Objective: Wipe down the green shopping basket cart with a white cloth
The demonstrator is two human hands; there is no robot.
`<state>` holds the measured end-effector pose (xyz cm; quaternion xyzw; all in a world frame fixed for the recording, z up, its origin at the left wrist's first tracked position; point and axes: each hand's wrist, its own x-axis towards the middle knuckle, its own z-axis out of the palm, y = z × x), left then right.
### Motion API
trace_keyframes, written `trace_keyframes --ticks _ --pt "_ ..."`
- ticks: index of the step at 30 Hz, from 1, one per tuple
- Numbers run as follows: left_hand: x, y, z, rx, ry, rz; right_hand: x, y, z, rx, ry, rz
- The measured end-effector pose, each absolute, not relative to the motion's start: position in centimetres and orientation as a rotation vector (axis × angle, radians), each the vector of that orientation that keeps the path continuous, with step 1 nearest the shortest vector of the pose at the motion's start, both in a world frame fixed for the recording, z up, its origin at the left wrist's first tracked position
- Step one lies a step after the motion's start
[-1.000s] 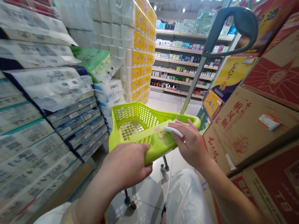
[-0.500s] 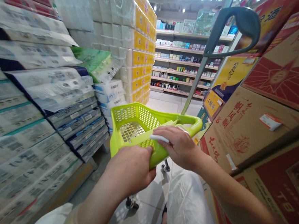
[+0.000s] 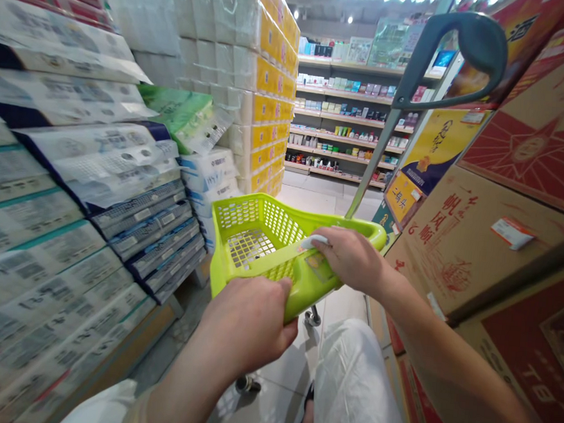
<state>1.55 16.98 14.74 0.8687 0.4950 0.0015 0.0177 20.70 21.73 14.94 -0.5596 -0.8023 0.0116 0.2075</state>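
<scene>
While the left hand (image 3: 247, 328) is closed in a firm grip around the near edge of a lime-green plastic shopping basket (image 3: 243, 212), the right hand (image 3: 351, 258) lies across the basket's rim, its grip curled on a small white strip (image 3: 314, 241) poking out beneath the fingers. A small printed card (image 3: 319, 267) lies on the basket's near edge, just beside that hand. The basket sits on a wheeled trolley (image 3: 375, 160) with a dark grey handle (image 3: 467, 44), between stacked toilet paper packs (image 3: 215, 58) on the left and printed cardboard cartons (image 3: 523, 144) on the right, above a tiled floor (image 3: 275, 378), with goods shelves (image 3: 342, 112) ahead.
</scene>
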Motion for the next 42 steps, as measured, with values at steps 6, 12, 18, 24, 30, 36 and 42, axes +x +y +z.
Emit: trace_keyframes --ticks 6,12,18,24,30,36,42 --pt "1.6 17.1 14.8 2.684 1.538 -0.027 21.1 21.0 14.6 -1.436 -2.249 0.045" --pt "1.5 17.1 14.8 2.693 1.518 -0.026 21.1 20.4 13.7 -1.240 -2.199 0.060" --pt "1.5 17.4 15.1 2.661 1.492 -0.023 21.7 20.6 12.9 -1.119 -2.180 0.020" --pt "1.0 17.1 15.0 2.686 1.491 -0.030 21.5 19.0 12.4 -1.086 -2.141 0.007" --pt "0.8 16.8 15.1 2.718 1.478 -0.044 21.8 17.9 11.7 -1.140 -2.082 -0.072" --pt "0.5 17.1 15.2 2.698 1.431 -0.060 21.7 17.3 11.6 -1.139 -2.049 -0.039" --pt "-0.1 18.5 15.2 2.695 1.466 -0.026 21.1 17.0 11.7 -1.088 -2.102 -0.072"
